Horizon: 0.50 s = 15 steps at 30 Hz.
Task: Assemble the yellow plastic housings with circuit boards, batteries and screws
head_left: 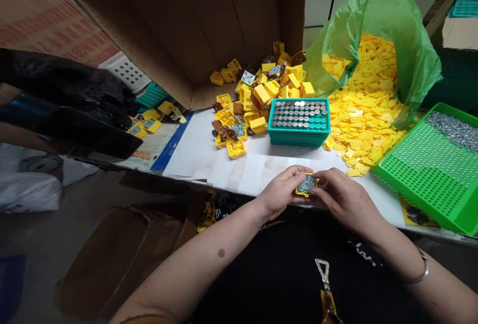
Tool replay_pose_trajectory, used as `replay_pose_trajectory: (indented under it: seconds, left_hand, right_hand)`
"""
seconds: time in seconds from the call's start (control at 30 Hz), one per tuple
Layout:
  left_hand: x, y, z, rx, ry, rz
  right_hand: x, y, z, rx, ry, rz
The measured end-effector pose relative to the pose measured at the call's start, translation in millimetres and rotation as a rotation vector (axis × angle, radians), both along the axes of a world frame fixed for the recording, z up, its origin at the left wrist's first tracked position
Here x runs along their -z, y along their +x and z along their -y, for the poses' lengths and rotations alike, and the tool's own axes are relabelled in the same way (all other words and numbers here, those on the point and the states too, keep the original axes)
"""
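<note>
Near the table's front edge, my left hand [282,190] grips a small yellow plastic casing [306,195] with a grey, board-like insert facing up. My right hand [345,199] is closed at the casing's right side, thumb and fingertips on its edge; anything small between them is hidden. Just beyond my hands stands a teal tray [298,139] with rows of round, silvery coin-like discs. Left of the tray, a heap of yellow casings [262,94] lies loose, some with brown flaps and grey inserts.
A green plastic bag [407,20] spills flat yellow pieces [358,135] at the right. Beside them a bright green perforated basket [433,189] holds small metal parts [453,127]. An open cardboard box [209,20] stands behind the heap. Further left lie more yellow casings [151,124] near a dark object.
</note>
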<state>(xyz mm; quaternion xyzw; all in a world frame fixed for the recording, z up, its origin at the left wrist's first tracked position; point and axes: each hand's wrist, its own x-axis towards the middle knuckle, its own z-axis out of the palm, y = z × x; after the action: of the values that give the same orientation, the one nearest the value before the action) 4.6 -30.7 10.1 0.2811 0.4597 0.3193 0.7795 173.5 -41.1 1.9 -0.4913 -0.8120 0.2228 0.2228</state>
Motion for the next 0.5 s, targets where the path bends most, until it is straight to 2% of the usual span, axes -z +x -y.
replay_pose_trajectory:
  seconds: [0.07,0.2,0.27,0.33,0.4,0.5]
  left_hand:
    - [0.5,1.2,1.1,-0.013,0.008,-0.02]
    - [1.6,2.9,2.4,-0.056,0.015,-0.056]
    - [1.5,3.6,2.9,-0.07,0.014,-0.066]
    - [0.7,4.4,3.2,-0.081,0.012,-0.07]
    - [-0.8,5.4,3.6,-0.077,0.015,-0.075]
    - [-4.2,8.9,3.4,-0.049,0.01,-0.08]
  right_hand:
    - [-3.2,0.1,0.1,-0.035,0.055,0.096]
    - [-9.1,-1.3,1.1,-0.139,0.271,0.376]
    - [-8.4,-3.3,0.6,-0.16,0.317,0.427]
    - [-4.6,-4.4,-0.2,-0.131,0.31,0.376]
    - [-1.0,-0.8,0.6,-0.097,0.266,0.229]
    - [-4.7,23.5,11.0,-0.01,0.271,-0.043]
